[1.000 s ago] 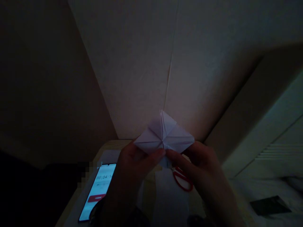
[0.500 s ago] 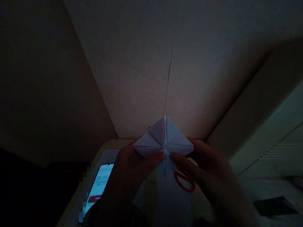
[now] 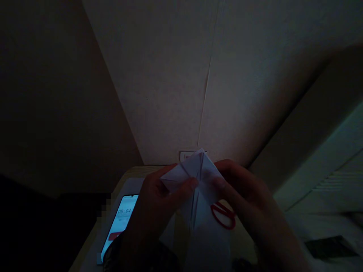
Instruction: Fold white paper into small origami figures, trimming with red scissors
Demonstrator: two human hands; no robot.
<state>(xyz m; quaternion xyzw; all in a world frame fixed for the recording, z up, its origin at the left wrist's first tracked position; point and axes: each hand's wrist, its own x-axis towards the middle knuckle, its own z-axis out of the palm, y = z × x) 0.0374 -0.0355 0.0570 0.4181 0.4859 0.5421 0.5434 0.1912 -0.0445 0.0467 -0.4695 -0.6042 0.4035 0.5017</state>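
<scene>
A white piece of folded paper (image 3: 189,166), with pointed corners and creases meeting at its middle, is held up between both hands. My left hand (image 3: 159,200) grips its left side, the thumb lying near the centre and the fingers behind. On the right side, my right hand (image 3: 244,192) pinches it, the thumb on the front face and the fingers partly hidden behind. Red-handled scissors (image 3: 224,216) lie below the right hand, their blades covered from sight. White paper (image 3: 208,245) lies under the folded piece.
A lit phone (image 3: 120,217) showing a timer lies on paper at the left of the small wooden table (image 3: 132,172). A wall with a socket plate (image 3: 183,155) rises behind the table. Further right is a dark flat object (image 3: 330,247). The scene is dim.
The folded paper has tilted and lost its even diamond outline. My right thumb has moved from near the centre onto its right flap. The view has shifted slightly.
</scene>
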